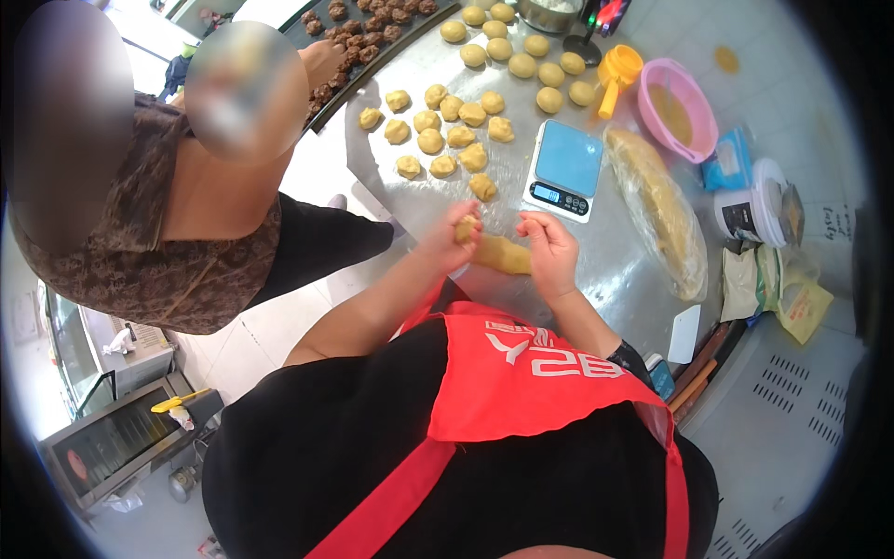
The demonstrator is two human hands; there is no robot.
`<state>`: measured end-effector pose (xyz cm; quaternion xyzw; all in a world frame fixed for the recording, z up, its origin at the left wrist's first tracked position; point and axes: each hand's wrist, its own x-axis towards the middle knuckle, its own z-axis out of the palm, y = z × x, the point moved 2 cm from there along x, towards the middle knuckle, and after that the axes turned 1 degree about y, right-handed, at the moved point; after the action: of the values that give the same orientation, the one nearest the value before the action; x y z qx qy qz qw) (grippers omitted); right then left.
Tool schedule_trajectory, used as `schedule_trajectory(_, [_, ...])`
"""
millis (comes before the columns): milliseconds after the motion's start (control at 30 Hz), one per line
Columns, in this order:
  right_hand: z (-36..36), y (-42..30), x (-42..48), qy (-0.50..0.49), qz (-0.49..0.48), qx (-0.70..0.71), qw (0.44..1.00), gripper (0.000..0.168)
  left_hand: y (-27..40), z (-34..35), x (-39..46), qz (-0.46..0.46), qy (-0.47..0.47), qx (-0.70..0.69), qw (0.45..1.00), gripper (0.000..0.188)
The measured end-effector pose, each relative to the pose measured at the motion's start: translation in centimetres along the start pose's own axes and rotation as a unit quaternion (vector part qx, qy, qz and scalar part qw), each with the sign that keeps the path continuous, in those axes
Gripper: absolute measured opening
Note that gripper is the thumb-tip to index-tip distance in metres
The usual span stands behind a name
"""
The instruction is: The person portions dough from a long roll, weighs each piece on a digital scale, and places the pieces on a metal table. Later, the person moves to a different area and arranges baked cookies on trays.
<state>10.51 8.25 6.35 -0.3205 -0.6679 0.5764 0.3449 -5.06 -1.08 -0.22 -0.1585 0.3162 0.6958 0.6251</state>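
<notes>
My left hand (452, 241) is closed around a lump of yellow dough (465, 229). Below it on the metal worktop lies a short, flattened strip of the same dough (504, 255). My right hand (553, 253) is by the strip's right end, fingers curled and thumb against them; whether it grips any dough is hidden. Just beyond my hands is a rough dough piece (482, 186), with several more rough pieces (461, 136) spread farther up. A digital kitchen scale (567, 157) with a blue top stands beyond my right hand, its display lit.
Smooth dough balls (522, 65) sit at the back beside a metal bowl (552, 15). At right are plastic-wrapped dough (656, 209), a pink bowl (677, 112), an orange measuring cup (619, 66) and a white tub (751, 206). A co-worker's hand (325, 61) reaches over a tray of dark brown clumps (367, 35).
</notes>
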Motion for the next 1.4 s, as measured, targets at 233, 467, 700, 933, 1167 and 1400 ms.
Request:
schedule_trajectory(233, [-5.7,4.4,-1.5,0.082,0.015,-0.115,0.99,0.017,14.9,-4.5,4.6,0.437,0.323,0.28,0.792,0.032])
schedule_trajectory(467, [-8.2,8.6,-4.0,0.032,-0.071,-0.303,0.95,0.018,15.6,-3.9,4.1,0.537,0.402,0.642,0.372,0.055])
schedule_trajectory(700, [-5.9,11.5,-5.6,0.028,-0.035,-0.257,0.965,0.016,-3.7,0.6,-0.2,0.483,-0.182,0.795,0.319,0.065])
schedule_trajectory(933, [-6.4,9.8,-4.8,-0.031,-0.164,-0.333,0.928,0.028,-8.0,2.2,1.3,0.367,-0.178,0.892,0.195,0.057])
schedule_trajectory(1167, [-6.1,10.5,-4.6,-0.006,-0.124,-0.284,0.951,0.025,-8.5,0.8,3.0,0.408,-0.178,0.861,0.246,0.043])
schedule_trajectory(1400, [-3.6,7.8,-1.7,-0.043,0.025,-0.23,0.972,0.018,-8.0,0.6,2.5,0.429,-0.164,0.825,0.329,0.05])
